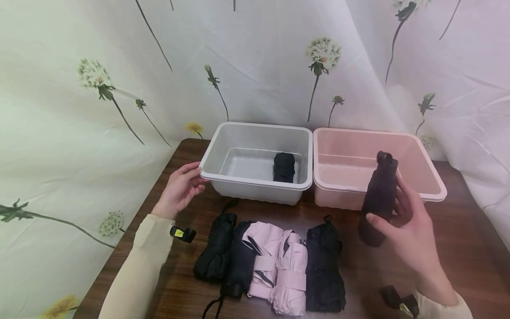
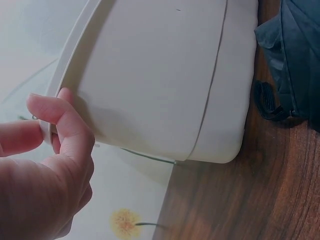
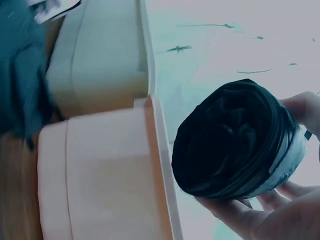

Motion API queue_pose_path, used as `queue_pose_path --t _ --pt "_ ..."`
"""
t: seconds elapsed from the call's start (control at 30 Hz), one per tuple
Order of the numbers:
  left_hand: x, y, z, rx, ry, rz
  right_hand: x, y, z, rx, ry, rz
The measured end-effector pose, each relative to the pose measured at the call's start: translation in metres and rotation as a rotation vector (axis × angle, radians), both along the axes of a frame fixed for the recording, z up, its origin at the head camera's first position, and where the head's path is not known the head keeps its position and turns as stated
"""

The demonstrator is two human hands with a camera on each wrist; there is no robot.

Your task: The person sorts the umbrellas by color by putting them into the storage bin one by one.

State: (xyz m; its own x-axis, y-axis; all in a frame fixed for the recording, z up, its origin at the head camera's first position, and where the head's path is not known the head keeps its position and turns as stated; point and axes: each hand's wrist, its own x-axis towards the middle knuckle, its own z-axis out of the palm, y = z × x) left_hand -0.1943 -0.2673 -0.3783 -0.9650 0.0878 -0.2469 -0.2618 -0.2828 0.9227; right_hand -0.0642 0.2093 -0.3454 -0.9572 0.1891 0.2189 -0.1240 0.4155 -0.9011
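Observation:
My right hand [image 1: 416, 226] grips a folded black umbrella [image 1: 378, 199], held tilted over the front rim of the pink bin [image 1: 338, 195]. In the right wrist view the rolled end of this black umbrella [image 3: 225, 140] faces the camera. My left hand [image 1: 181, 188] pinches the near left corner of the white bin's rim [image 1: 205, 173], thumb and fingers on either side in the left wrist view [image 2: 60, 135]. Inside the white bin [image 1: 255, 192] lies another folded black umbrella [image 1: 284, 167].
In front of the bins a row of folded umbrellas lies on the brown wooden table [image 1: 175, 292]: black ones [image 1: 217, 248] at the left, two pink ones [image 1: 291, 279] in the middle, one black [image 1: 324, 266] at the right. A dandelion-print cloth [image 1: 259, 57] hangs behind.

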Motion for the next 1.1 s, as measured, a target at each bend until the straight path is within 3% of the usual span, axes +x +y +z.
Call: queue_pose_path --t 0.1,0.27,0.33,0.53,0.83,1.1 --pt "0.000 0.000 0.000 -0.009 0.000 0.005 -0.009 -0.002 0.003 -0.210 -0.010 0.047" --pt "0.001 0.001 0.001 -0.002 -0.001 0.007 -0.028 -0.010 0.007 -0.606 0.048 0.184" --pt "0.001 0.001 0.001 -0.008 -0.006 0.009 -0.035 -0.013 0.010 -0.683 0.051 0.238" --pt "0.001 0.002 0.002 -0.032 -0.017 0.018 -0.053 -0.029 0.018 -0.757 -0.035 0.294" --pt "0.000 0.002 0.000 0.002 0.005 0.024 -0.080 -0.058 0.025 -0.898 -0.195 0.274" --pt "-0.001 0.002 0.000 -0.006 -0.005 0.030 -0.101 -0.083 0.027 -0.884 -0.251 0.276"
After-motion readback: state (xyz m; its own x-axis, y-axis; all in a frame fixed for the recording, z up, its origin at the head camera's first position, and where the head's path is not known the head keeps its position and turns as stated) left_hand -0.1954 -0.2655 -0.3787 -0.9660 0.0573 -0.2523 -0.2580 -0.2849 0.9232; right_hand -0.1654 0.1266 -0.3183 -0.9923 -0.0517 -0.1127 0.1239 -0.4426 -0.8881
